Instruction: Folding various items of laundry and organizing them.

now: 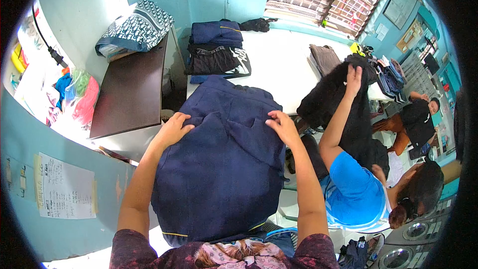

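A navy blue fabric garment (220,160) with yellow trim near its lower edge hangs spread out before me, its upper part over the front edge of the white table (276,67). My left hand (177,129) grips its left side, thumb and fingers pinching the cloth. On the opposite side my right hand (280,125) pinches the fabric close to a fold. Behind the garment stand folded clothes: a navy stack with a yellow line (216,33), and black folded garments (213,59) with white lettering.
At the right a co-worker in a blue shirt (354,190) holds up a black garment (328,97). Folded brown clothes (324,59) lie on the table. A dark brown cabinet top (130,86) carries a patterned bag (140,26) at the left. Another person (414,123) sits farther off.
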{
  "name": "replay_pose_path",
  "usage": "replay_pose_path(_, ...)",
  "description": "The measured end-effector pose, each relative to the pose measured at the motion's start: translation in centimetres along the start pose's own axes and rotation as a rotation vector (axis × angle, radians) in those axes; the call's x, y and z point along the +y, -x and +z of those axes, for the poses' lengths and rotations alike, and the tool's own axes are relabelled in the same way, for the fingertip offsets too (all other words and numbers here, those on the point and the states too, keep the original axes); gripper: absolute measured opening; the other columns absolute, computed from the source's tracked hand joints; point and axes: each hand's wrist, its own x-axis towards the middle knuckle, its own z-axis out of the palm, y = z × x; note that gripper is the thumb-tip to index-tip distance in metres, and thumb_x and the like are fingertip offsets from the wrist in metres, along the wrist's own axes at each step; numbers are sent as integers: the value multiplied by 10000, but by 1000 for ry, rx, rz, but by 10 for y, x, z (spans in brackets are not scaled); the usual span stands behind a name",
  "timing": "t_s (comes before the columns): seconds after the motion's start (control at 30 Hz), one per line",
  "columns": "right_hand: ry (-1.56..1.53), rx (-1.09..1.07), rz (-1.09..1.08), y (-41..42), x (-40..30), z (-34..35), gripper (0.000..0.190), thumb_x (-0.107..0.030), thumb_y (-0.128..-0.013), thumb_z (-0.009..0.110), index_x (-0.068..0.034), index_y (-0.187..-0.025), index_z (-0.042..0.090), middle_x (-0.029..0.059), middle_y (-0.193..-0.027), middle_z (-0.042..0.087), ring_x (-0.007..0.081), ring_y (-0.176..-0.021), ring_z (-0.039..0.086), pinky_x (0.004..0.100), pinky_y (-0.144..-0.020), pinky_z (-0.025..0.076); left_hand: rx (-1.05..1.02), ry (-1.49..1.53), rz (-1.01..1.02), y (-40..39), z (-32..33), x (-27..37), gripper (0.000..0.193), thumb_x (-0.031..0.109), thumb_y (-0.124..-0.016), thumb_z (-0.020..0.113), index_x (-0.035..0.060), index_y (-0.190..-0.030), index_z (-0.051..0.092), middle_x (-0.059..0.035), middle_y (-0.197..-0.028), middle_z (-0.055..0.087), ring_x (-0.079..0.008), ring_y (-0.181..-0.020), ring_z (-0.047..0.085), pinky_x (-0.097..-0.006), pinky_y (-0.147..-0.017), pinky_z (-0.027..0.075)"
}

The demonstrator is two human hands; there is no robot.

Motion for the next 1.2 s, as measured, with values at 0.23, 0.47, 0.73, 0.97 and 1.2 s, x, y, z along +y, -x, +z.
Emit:
replay_pose_path(0.23,239,278,-287,32,3,26,418,-283,-743,756,-63,-1074,626,116,-1093,551,315,-1080,530,395,-901,453,96,-123,26,4,3,13,481,286,-715,769,88,-1112,584,-119,-1126,534,-320,-1124,517,-420,-918,447)
replay_pose_path(0.47,406,388,-425,38,12,56,121,-93,-794,666,-54,-900,624,88,-953,583,301,-913,572,401,-796,468,210,-351,142,14,39,10,286,219,-720,741,117,-941,589,-55,-963,532,-259,-990,530,-403,-821,445)
replay_pose_path(0.73,118,508,-331,28,18,36,118,-113,-858,627,-11,-910,598,152,-904,616,348,-877,586,410,-763,467,153,-72,-12,12,19,3,179,166,-773,677,83,-891,571,-90,-914,618,-308,-935,586,-406,-783,459)
replay_pose_path(0.97,-283,-4,-22,41,-11,-43,243,-161,-863,657,-10,-1046,603,40,-866,621,137,-799,557,276,-756,439,42,161,28,20,-73,22,237,93,-770,691,29,-953,554,-62,-769,532,-183,-760,545,-317,-706,447)
replay_pose_path(1.2,-15,-124,-130,63,-148,-157,283,-166,-805,689,-17,-1040,637,20,-917,628,111,-875,553,260,-846,420,329,45,277,15,-212,113,205,188,-884,586,43,-1023,542,-73,-887,573,-165,-879,554,-313,-779,443)
